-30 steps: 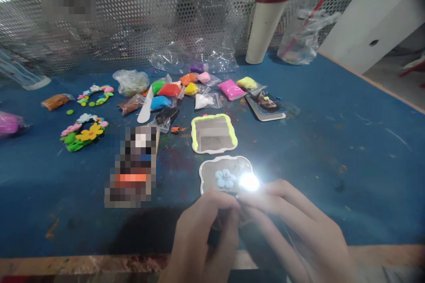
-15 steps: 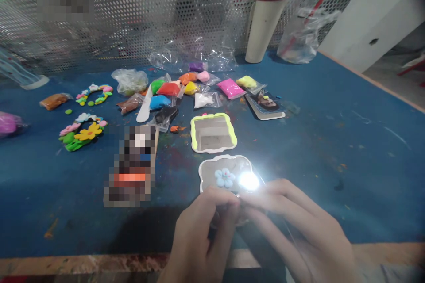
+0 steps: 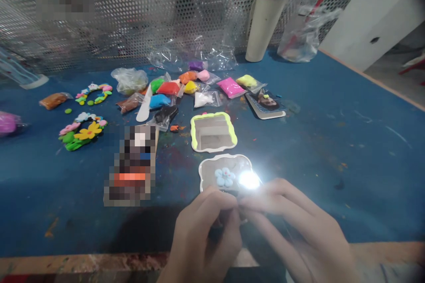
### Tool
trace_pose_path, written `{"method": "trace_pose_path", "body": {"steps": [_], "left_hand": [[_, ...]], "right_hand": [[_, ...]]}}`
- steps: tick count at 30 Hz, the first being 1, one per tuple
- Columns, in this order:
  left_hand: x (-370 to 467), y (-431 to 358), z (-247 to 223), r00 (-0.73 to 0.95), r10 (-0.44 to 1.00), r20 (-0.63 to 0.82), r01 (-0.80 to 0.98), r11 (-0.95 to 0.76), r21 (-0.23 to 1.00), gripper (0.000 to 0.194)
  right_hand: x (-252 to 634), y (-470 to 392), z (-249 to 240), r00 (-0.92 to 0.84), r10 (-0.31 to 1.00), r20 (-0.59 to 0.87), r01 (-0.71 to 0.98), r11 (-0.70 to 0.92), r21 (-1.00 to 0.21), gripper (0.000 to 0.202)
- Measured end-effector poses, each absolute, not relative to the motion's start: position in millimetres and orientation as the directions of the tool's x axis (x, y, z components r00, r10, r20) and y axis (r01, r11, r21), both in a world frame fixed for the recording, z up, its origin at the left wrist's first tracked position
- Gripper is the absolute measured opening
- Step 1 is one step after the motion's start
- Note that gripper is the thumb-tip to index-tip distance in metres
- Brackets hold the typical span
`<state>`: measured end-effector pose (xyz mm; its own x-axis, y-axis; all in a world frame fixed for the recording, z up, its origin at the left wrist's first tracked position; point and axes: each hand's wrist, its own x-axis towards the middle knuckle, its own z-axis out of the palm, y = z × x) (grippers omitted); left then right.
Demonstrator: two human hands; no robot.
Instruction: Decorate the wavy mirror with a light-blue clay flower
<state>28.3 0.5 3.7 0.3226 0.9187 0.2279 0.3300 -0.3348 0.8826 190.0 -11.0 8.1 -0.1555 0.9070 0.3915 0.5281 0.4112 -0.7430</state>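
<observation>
Tightly bunched: thumb of left hand (image 3: 206, 225) curled up near forefinger. Much the same with right hand (image 3: 295, 221), fingers reaching toward the other's tips, barely any gap between. Cannot tell whether anything is held: inner side of both hidden, haze of glare over right fingertips.

Just beyond the grip: mirror (image 3: 207, 177), white-rimmed, on blue table (image 3: 332, 163). Pale blue flower (image 3: 225, 177) on its glass, bright glare at its right end. Near edge covered by fingers; cannot tell if touched.

Farther beyond, close past that: second mirror (image 3: 214, 132), yellow along left, far and right rim, bare white along near rim.

Left of the grip, well apart: pixelated slab (image 3: 133, 168). Farther left and beyond: near wreath (image 3: 88, 132) with yellow flower, then far wreath (image 3: 94, 93).

Well beyond, past second mirror: packets (image 3: 204, 99) in many colours, spread sideways; white knife (image 3: 144, 108) beside blue packet (image 3: 160, 101). Beyond and right of the grip: card (image 3: 265, 105). Farthest out, same side: cup (image 3: 267, 22), red-lidded, standing; bag (image 3: 299, 40) with red straw to its right.
</observation>
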Motion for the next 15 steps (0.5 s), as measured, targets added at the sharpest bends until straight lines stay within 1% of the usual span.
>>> {"method": "trace_pose_path", "body": {"steps": [6,10,15], "left_hand": [[28.4,1.0,3.6,0.319,0.922,0.217,0.314,-0.319,0.894,0.02],[28.2,1.1,5.5,0.309,0.925,0.221,0.301,-0.316,0.9,0.022],[27.4,1.6,4.7,0.346,0.914,0.214,0.324,-0.33,0.887,0.021]], "right_hand": [[191.3,-11.1,9.0,-0.163,0.907,0.389,0.553,0.41,-0.725,0.017],[191.6,-11.0,9.0,-0.158,0.898,0.412,0.55,0.426,-0.718,0.02],[190.2,-9.9,9.7,-0.124,0.883,0.452,0.501,0.449,-0.74,0.024]]}}
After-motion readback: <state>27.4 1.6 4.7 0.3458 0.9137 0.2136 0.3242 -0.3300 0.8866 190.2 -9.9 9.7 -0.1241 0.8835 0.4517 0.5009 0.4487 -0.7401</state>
